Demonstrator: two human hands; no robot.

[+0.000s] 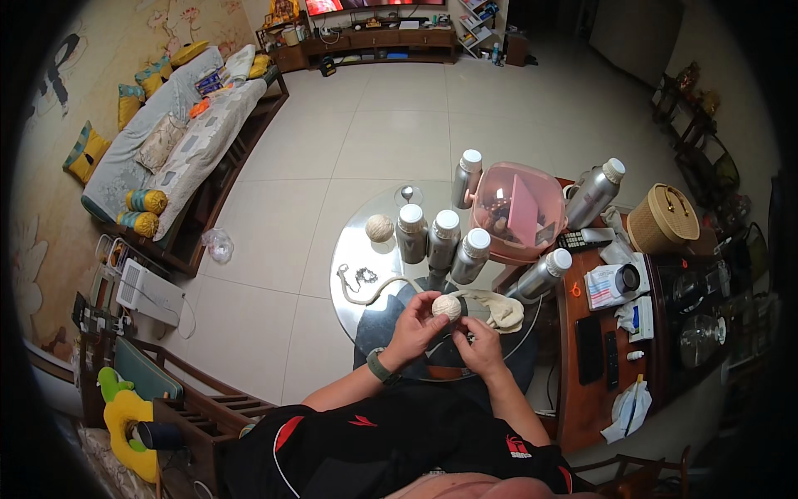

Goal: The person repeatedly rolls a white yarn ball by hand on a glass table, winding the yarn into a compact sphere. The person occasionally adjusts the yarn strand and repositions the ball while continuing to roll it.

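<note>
My left hand [416, 327] holds a small cream ball of wound yarn [446, 306] over the round glass table [341, 259]. The fingertips of my right hand [480, 343] are drawn together at the ball's lower right side. Whether they pinch a strand is too small to tell. A crumpled cream cloth [506, 312] lies just beyond my right hand. From near my left hand, a beige cord [368, 302] curves out to the left across the glass, around a thin dark chain-like string [365, 275]. A second yarn ball [379, 229] rests farther back.
Several aluminium bottles with white caps, one nearest the middle [443, 240], stand close beyond my hands. A pink lidded plastic box [520, 212] sits behind them. On the right, a wooden table [576, 374] carries a phone [588, 349], a remote [611, 360] and a woven basket [662, 221].
</note>
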